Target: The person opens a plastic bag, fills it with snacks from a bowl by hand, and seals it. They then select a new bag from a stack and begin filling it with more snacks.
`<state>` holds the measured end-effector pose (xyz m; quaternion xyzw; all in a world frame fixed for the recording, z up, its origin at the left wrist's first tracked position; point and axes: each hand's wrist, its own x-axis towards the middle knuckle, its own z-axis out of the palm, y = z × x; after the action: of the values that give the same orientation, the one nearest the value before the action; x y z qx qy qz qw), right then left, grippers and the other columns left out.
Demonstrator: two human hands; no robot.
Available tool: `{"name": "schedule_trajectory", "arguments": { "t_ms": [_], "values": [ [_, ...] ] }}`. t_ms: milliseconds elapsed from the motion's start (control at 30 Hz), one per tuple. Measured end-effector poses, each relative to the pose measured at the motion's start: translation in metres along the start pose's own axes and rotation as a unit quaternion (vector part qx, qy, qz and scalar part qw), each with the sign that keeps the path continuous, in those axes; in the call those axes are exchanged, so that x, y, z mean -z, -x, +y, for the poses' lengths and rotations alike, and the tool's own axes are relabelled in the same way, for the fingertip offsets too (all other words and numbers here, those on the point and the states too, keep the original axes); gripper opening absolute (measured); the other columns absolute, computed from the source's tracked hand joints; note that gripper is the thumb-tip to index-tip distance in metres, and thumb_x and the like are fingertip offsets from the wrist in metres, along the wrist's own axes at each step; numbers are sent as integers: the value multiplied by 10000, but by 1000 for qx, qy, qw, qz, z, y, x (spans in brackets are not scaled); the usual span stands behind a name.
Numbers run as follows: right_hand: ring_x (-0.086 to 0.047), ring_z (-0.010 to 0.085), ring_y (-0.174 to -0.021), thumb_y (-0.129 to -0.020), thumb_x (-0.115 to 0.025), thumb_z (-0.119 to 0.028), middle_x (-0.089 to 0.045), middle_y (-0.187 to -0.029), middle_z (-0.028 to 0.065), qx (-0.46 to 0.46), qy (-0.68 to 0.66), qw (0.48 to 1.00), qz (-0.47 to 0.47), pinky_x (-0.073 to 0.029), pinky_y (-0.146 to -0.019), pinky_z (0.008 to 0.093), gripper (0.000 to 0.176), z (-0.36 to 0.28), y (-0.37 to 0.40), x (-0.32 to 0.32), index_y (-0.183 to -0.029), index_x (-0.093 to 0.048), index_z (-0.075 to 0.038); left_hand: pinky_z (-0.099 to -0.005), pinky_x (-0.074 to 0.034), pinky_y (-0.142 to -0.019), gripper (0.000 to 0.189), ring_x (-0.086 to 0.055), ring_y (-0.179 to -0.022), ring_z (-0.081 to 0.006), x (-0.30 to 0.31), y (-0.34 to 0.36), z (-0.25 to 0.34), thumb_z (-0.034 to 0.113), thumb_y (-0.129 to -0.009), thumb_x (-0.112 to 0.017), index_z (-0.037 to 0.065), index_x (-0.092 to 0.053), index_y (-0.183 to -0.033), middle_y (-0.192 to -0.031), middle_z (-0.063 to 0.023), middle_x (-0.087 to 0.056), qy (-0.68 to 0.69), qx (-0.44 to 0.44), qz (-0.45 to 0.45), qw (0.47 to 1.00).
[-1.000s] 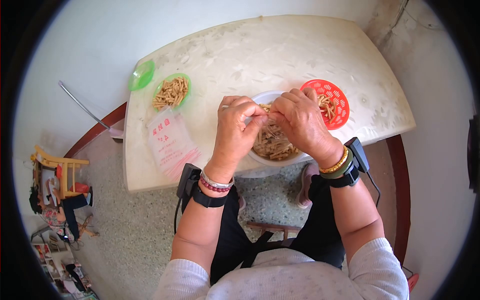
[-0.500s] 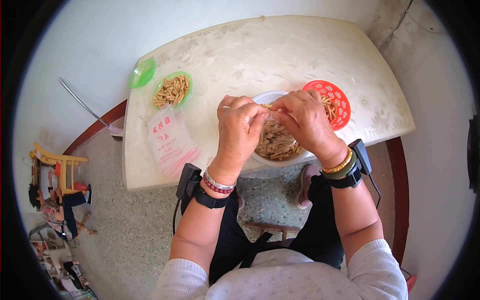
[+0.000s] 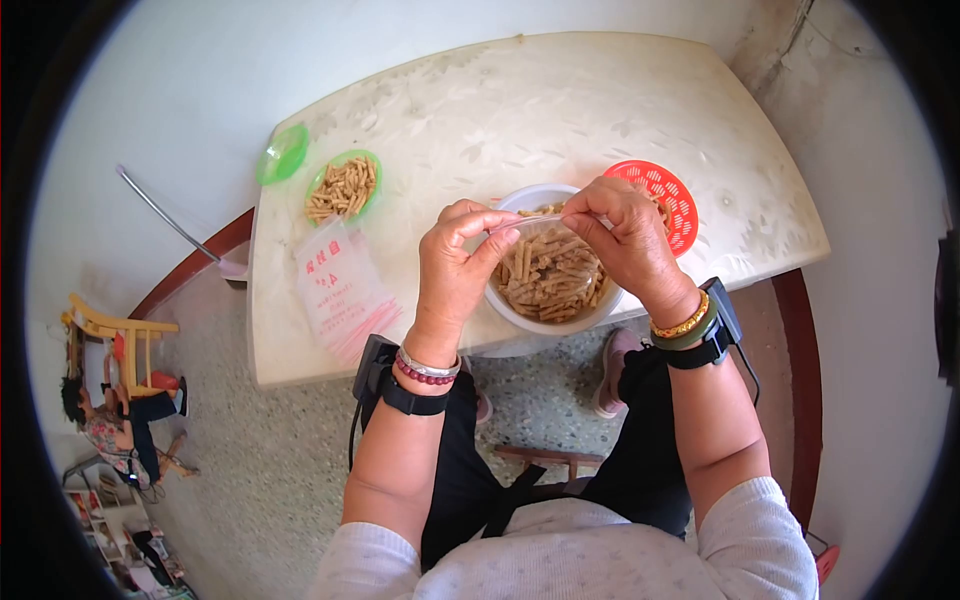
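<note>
My left hand [image 3: 462,258] and my right hand [image 3: 628,236] pinch opposite ends of the top edge of a clear zip-lock bag [image 3: 541,224]. The edge is stretched between my fingertips, with a faint pinkish line along it. The see-through bag hangs over a white bowl [image 3: 496,302], and short tan stick snacks [image 3: 553,280] show through and below it. Just behind my right hand is a red slotted basket [image 3: 683,212] with more sticks, partly hidden by that hand.
To the left stands a green plate [image 3: 377,190] of tan sticks [image 3: 343,188], near a green lid or dish [image 3: 285,153]. Flat printed plastic bags [image 3: 340,280] lie at the table's [image 3: 480,110] left front. Another person [image 3: 115,425] sits far left by a wooden chair [image 3: 135,330].
My hands have moved apart, pulling the bag's top edge out straight between them. More of the sticks in and under the bag now show.
</note>
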<state>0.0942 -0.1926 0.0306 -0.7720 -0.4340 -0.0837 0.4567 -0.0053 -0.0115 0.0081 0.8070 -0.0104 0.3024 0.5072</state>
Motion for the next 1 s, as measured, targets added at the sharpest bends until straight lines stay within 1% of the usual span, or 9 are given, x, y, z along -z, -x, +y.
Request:
{"name": "schedule_trajectory", "arguments": {
  "t_ms": [200,267,300,367,467,600,800,867,1000],
  "values": [
    [-579,275,-731,-790,-679,-73,-599,-709,76,-9,-28,1000,-11,-414,-707,377,41,-4,1,-2,-781,-640,-60,-256,-445,-742,77,-552,-768,-122,0,2,-12,71,-829,-711,14,-661,-815,-759,-25,-599,113,81,-10,990],
    [-580,268,-754,-790,-684,-92,-603,-717,69,-50,-49,998,-6,-408,-739,384,47,-6,2,-3,-782,-644,-70,-207,-374,-712,93,-467,-748,-59,-3,4,-7,70,-879,-664,19,-634,-808,-759,31,-535,155,118,-11,981],
    [-580,268,-754,-790,-684,-92,-603,-717,69,-50,-50,998,-7,-408,-739,384,47,-6,2,-3,-782,-644,-70,-207,-374,-712,93,-467,-748,-59,-4,3,-7,70,-879,-664,19,-634,-808,-759,31,-535,155,118,-10,981],
    [-584,253,-772,-796,-683,-115,-610,-728,54,19,109,994,-4,-400,-779,391,44,-8,0,-1,-781,-653,-86,-207,-379,-727,70,-467,-771,-55,-6,3,-7,59,-880,-657,23,-623,-830,-786,32,-535,117,63,-5,991],
    [-583,241,-777,-797,-682,-135,-616,-739,37,44,153,987,2,-384,-798,393,42,-15,-2,-4,-780,-661,-102,-207,-384,-744,66,-474,-785,-56,-8,3,-10,52,-881,-652,19,-625,-830,-804,28,-539,110,59,2,992],
    [-580,242,-772,-787,-680,-134,-619,-741,29,70,150,986,20,-379,-782,390,32,-24,-5,-10,-783,-666,-106,-207,-390,-757,63,-488,-798,-59,-8,2,-5,50,-883,-650,17,-626,-834,-806,22,-548,81,39,-1,996],
    [-578,248,-768,-778,-665,-109,-619,-743,45,53,95,994,3,-379,-766,393,32,-25,-7,-16,-769,-641,-90,-208,-395,-763,51,-501,-811,-61,-8,2,-3,48,-890,-640,15,-639,-851,-820,13,-565,114,69,-6,991],
    [-579,256,-766,-787,-656,-98,-616,-742,55,54,85,995,3,-379,-761,391,39,-24,-7,-18,-767,-626,-82,-272,-452,-803,33,-574,-857,-140,-7,2,-1,16,-860,-639,-5,-627,-838,-868,-56,-631,139,87,-2,986],
    [-581,264,-760,-788,-658,-92,-609,-728,61,54,73,996,-1,-383,-753,390,41,-27,-7,-21,-775,-622,-78,-275,-452,-799,25,-573,-855,-140,-6,1,-1,9,-854,-643,-4,-623,-846,-857,-55,-624,166,104,0,981]
  ]
}}
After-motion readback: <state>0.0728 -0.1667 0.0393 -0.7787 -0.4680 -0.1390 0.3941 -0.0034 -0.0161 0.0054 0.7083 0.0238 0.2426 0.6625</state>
